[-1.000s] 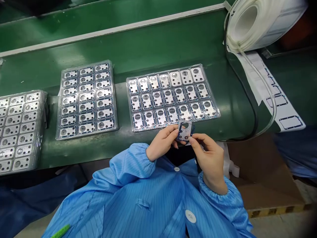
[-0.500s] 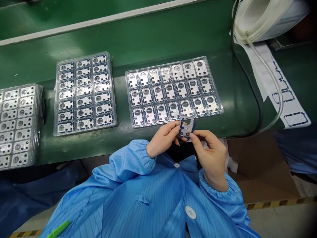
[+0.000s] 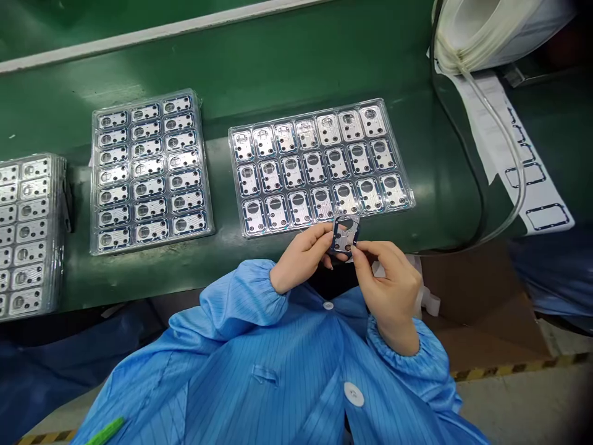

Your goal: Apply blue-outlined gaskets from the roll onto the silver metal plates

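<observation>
Both of my hands hold up a small metal plate with a blue edge and round holes (image 3: 345,235), just in front of the near tray. My left hand (image 3: 301,256) pinches its left side, and my right hand (image 3: 389,281) grips its lower right corner. Directly beyond lies a clear plastic tray (image 3: 399,154) holding three rows of similar plates. Another tray of plates (image 3: 207,167) sits to its left. A stack of trays (image 3: 28,235) lies at the left edge of the view.
The trays rest on a green belt (image 3: 301,68) with a white rail (image 3: 139,31). A white film roll (image 3: 486,31) and printed paper strip (image 3: 523,167) lie at right, with a clear tube (image 3: 509,136). Below right is a cardboard box (image 3: 482,296). Another person's blue sleeve (image 3: 546,272) shows at right.
The view has drifted, so the trays sit higher and further left in the picture. The plate has turned slightly between my fingers and looks narrower.
</observation>
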A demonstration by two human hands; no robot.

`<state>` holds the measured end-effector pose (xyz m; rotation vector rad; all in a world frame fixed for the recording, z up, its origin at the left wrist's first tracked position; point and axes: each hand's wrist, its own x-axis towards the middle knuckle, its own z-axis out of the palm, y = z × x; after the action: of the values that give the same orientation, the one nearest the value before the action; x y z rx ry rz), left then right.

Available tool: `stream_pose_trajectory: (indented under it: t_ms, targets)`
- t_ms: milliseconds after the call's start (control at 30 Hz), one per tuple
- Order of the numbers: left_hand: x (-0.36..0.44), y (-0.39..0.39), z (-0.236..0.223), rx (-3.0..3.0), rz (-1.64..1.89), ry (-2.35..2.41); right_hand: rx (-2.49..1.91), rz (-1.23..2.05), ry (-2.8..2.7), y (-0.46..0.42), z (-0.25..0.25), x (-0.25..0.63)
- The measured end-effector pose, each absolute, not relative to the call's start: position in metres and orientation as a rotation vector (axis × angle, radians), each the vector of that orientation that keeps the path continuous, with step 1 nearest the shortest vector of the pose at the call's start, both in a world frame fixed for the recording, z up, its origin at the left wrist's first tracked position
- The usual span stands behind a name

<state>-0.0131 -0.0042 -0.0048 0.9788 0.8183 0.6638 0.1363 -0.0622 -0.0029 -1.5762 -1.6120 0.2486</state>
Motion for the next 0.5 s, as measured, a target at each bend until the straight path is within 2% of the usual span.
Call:
stream_pose_trajectory:
  t_ms: [300,500]
  targets:
    - [-0.0133,-0.0043,-0.0021,0.916,0.671,0.814,-1.618,0.071,-1.721,-0.0651,-0.0084,0.1373]
    - [-0.0126,-0.0058,-0.0028,0.856,0.693,0.823,-1.645,0.073,-1.713,-0.0636,-0.0082,0.1366]
